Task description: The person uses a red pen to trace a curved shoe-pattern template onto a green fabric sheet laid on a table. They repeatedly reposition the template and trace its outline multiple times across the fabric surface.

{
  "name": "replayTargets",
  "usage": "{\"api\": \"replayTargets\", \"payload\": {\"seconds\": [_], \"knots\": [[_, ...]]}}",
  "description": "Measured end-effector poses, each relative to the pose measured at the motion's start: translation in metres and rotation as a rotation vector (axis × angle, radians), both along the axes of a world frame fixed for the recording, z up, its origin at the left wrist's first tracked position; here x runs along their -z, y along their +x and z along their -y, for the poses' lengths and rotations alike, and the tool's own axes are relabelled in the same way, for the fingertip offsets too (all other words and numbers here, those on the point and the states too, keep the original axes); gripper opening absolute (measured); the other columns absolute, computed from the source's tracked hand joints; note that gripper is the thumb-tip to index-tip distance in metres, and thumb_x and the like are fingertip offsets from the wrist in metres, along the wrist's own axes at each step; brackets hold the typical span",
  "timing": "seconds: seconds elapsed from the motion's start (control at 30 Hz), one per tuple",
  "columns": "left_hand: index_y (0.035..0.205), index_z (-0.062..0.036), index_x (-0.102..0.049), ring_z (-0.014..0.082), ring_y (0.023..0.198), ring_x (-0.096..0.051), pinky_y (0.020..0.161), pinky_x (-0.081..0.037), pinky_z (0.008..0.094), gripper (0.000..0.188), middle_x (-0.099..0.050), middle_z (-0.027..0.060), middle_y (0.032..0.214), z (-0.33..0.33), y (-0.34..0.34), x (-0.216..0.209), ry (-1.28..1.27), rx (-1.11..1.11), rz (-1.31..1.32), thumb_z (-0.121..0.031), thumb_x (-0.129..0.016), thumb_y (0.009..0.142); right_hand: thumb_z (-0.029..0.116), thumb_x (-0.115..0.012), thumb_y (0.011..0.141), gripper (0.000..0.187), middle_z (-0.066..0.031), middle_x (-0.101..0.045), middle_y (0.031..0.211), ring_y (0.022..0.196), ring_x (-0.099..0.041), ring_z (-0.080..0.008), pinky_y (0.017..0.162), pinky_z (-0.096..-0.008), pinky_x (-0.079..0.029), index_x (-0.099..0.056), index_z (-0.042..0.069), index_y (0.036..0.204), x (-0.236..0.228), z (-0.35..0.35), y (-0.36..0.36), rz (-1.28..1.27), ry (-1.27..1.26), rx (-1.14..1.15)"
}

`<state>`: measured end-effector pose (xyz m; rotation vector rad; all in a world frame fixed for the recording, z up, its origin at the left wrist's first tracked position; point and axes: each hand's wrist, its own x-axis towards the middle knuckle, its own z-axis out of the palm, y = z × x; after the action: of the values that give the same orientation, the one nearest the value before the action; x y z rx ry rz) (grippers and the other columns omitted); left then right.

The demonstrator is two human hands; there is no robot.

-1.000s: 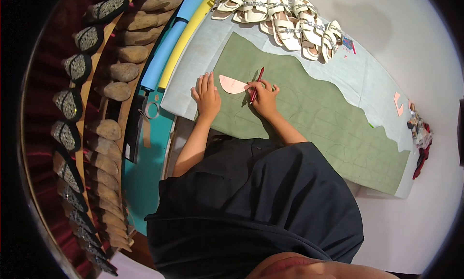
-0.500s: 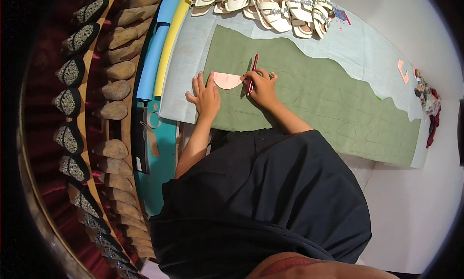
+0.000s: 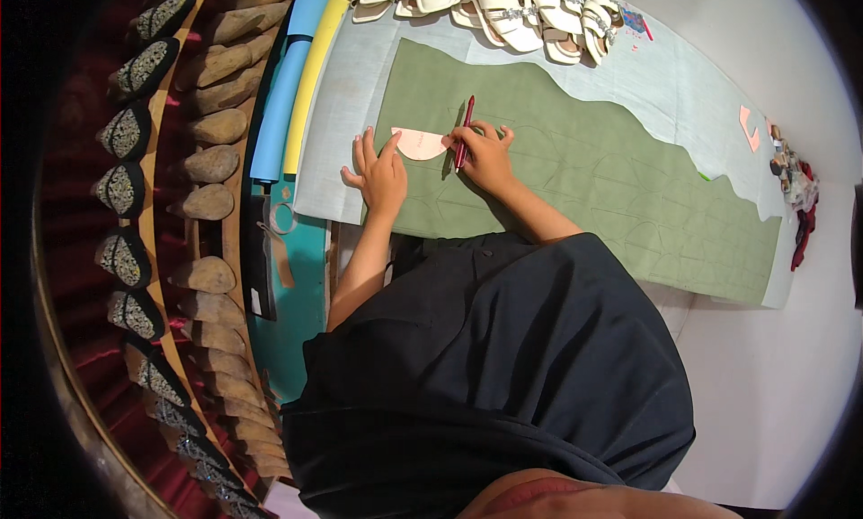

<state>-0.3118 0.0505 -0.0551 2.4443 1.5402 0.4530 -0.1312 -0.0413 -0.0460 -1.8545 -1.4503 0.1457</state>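
Observation:
A small pale pink half-round paper pattern lies on a large green sheet marked with many thin drawn outlines. My left hand rests at the pattern's left end, fingers spread, the index fingertip touching its edge. In my right hand is a dark red pen, held nearly upright with its upper end pointing away from me. Fingertips of that same hand touch the pattern's right end. Whether the pen's lower end meets the sheet, I cannot tell.
White strappy sandals crowd the far edge of the grey-covered table. Pink paper scraps lie at the right. To my left are blue and yellow rolls, wooden shoe lasts and decorated black shoes on racks.
The whole view has shifted slightly. The pattern and my right hand sit a touch further left, and my left index fingertip lies a little further onto the pattern.

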Motion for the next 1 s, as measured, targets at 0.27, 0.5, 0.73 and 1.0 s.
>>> {"api": "replayTargets", "payload": {"seconds": [0.27, 0.5, 0.73, 1.0], "knots": [[0.114, -0.0276, -0.068, 0.0298, 0.142, -0.024, 0.101, -0.008, 0.0702, 0.033, -0.037, 0.0060, 0.148, 0.000, -0.001, 0.002, 0.003, -0.034, 0.059, -0.017, -0.050, 0.088, 0.025, -0.069, 0.083, 0.019, 0.0026, -0.067, 0.090, 0.105, -0.057, -0.0231, 0.093, -0.0596, -0.026, -0.063, 0.018, 0.100, 0.000, 0.000, 0.000, 0.010, 0.001, -0.022], [0.103, -0.0255, -0.072, 0.0287, 0.142, -0.025, 0.102, -0.006, 0.0690, 0.028, -0.042, 0.0041, 0.146, 0.001, -0.004, 0.004, 0.010, -0.033, 0.108, -0.015, -0.052, 0.087, 0.021, -0.071, 0.080, 0.024, 0.0049, -0.069, 0.094, 0.107, -0.056, -0.0231, 0.093, -0.0595, -0.026, -0.062, 0.019, 0.102, 0.000, 0.000, 0.002, 0.009, -0.009, -0.063], [0.101, -0.0235, -0.072, 0.0281, 0.140, -0.027, 0.101, -0.009, 0.0687, 0.025, -0.044, 0.0032, 0.143, 0.005, -0.001, -0.003, 0.041, -0.019, 0.114, -0.026, -0.064, 0.078, 0.012, -0.069, 0.074, 0.033, 0.0058, -0.068, 0.098, 0.110, -0.055, -0.0235, 0.094, -0.0596, -0.025, -0.061, 0.020, 0.106, 0.006, 0.000, 0.003, 0.018, -0.044, -0.067], [0.131, -0.0253, -0.054, 0.0295, 0.143, -0.019, 0.099, -0.013, 0.0698, 0.055, -0.031, 0.0098, 0.150, 0.004, 0.001, -0.007, 0.039, -0.019, -0.037, -0.035, -0.064, 0.078, 0.010, -0.068, 0.074, 0.034, 0.0068, -0.067, 0.099, 0.110, -0.055, -0.0216, 0.096, -0.0612, -0.021, -0.061, 0.022, 0.106, 0.001, -0.002, -0.005, -0.052, -0.086, 0.073]]}}
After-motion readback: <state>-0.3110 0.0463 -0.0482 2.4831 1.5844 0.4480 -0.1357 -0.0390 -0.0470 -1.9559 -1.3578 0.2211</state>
